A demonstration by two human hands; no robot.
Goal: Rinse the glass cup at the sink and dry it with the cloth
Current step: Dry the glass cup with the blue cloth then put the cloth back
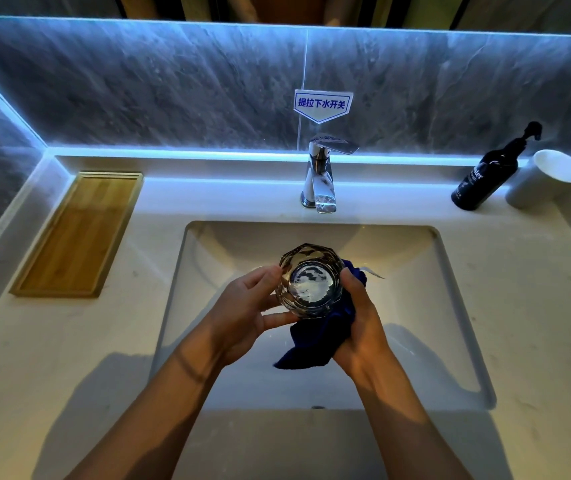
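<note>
A faceted clear glass cup [308, 282] is held over the white sink basin [426, 292], its mouth facing up toward me. My left hand [246, 313] grips the cup's left side with thumb and fingers. My right hand [360, 327] presses a dark blue cloth [315, 348] against the cup's right side and underside. Part of the cloth hangs below the hands, and a corner sticks out above my right fingers. The chrome faucet [322, 178] stands behind the basin with no water visibly running.
A wooden tray [79, 233] lies on the counter at the left. A black pump bottle [488, 174] and a white cup [547, 178] stand at the back right. A blue-and-white sign [322, 105] is on the lit stone wall above the faucet.
</note>
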